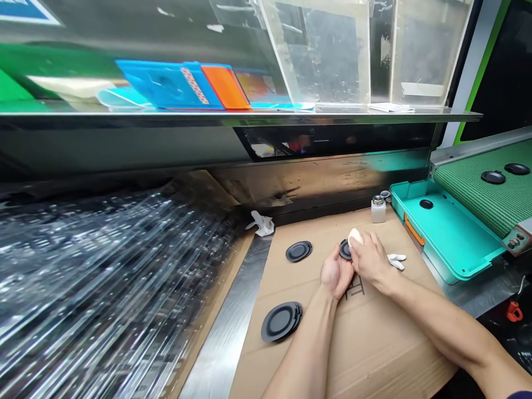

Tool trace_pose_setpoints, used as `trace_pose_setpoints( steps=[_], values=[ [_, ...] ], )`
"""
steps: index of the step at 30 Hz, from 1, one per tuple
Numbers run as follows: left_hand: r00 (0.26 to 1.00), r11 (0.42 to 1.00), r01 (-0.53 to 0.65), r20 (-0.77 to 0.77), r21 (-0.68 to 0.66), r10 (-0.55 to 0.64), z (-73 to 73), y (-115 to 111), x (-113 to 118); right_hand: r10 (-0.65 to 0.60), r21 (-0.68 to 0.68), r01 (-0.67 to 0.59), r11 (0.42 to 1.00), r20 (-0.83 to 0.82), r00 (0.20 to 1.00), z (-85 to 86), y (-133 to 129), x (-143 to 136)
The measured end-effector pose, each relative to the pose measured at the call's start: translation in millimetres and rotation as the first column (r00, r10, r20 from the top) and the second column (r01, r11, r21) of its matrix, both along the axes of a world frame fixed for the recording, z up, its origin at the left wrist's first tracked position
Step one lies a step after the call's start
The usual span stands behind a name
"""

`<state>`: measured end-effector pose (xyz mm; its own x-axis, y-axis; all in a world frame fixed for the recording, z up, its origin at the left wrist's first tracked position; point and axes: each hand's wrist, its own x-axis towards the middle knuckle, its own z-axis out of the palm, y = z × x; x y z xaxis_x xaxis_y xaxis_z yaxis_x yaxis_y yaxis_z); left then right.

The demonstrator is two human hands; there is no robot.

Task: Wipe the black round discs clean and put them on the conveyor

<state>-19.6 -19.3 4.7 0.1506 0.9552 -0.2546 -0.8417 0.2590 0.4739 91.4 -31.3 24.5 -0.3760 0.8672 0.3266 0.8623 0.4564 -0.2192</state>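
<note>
Head view: left hand (336, 272) grips a black disc (344, 250); right hand (369, 258) presses a white pad (354, 237) on it.

Both forearms bare, no sleeves to approx. the elbows. Left hand (337, 272) & right hand (369, 259): no gloves. Dark sleeve edge at bottom-right corner, right arm.

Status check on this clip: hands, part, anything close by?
Left hand holds black disc. Right hand presses white pad on it. Two more discs lie apart on cardboard; nothing blocking.
</note>
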Motion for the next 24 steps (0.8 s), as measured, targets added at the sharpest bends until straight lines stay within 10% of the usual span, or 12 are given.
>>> trace_pose_setpoints(
  steps=[14, 24],
  values=[
    [0.995, 0.997, -0.021, -0.095, -0.079, 0.013, -2.3, 0, -4, -0.122, -0.024, 0.124, 0.992, 0.061, 0.991, 2.1, 22, 26],
    [0.988, 0.994, 0.062, 0.146, -0.087, -0.049, 7.4, 0, -22, -0.251, -0.019, 0.255, 0.967, 0.123, 0.960, 4.9, 29, 55]
  ],
)
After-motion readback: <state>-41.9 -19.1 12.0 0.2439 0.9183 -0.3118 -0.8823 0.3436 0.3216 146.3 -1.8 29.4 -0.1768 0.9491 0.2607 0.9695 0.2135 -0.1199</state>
